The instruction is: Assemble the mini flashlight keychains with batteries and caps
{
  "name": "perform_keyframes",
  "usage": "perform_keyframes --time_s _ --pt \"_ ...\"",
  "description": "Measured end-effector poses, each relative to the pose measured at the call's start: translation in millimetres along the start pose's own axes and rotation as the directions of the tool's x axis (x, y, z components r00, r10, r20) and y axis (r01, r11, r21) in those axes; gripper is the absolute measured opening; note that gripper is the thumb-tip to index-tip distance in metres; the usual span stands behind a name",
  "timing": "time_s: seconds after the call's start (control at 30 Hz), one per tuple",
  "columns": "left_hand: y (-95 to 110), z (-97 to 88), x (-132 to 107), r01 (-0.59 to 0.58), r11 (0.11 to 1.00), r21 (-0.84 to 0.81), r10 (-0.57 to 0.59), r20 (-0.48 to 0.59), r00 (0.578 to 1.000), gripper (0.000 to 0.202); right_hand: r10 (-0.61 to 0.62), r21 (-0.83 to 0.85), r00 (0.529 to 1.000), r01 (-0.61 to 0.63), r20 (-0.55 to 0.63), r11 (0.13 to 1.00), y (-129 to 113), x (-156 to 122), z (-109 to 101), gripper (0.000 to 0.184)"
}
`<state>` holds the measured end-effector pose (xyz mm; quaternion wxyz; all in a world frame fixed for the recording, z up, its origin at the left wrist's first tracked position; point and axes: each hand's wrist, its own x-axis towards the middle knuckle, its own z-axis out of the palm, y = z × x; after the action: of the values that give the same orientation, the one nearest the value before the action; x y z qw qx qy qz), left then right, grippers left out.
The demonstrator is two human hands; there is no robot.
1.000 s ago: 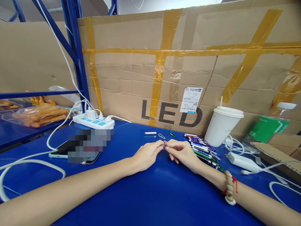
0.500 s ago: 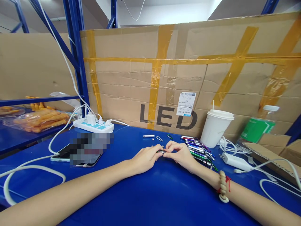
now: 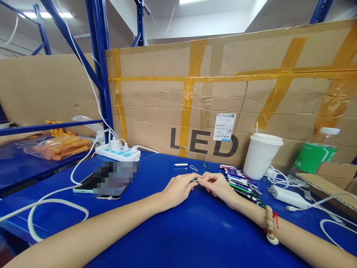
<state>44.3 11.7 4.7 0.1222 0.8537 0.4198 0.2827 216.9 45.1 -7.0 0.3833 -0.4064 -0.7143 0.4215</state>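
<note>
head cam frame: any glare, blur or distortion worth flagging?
Head view: ceiling lights blown out; soft sheen on the blue table; wide-angle bends the shelf uprights and stretches the bottle at the edge; a pixelated patch masks the phone; the small part pinched between left hand and right hand is too small to resolve.

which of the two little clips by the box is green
The green clip is the one nearer the pile of pens; the silver clip lies beside the silver tube.

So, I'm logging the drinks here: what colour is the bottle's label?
Green; the bottle stands far right, seen best in the head view.
</note>
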Motion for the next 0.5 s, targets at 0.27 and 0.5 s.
perform_keyframes --time_s 0.27,0.5 --pt "4.1 0.7 -0.8 0.078 0.996 0.040 -0.076 -0.054 0.996 0.024 0.040 -0.003 0.999 -0.040 -0.005 0.999 -3.2 -0.3 1.0 0.040" --pt "1.6 1.5 0.9 0.173 0.982 0.079 -0.168 -0.057 0.984 0.025 0.034 0.088 0.997 -0.028 -0.075 0.996 0.5 2.4 1.5 0.045"
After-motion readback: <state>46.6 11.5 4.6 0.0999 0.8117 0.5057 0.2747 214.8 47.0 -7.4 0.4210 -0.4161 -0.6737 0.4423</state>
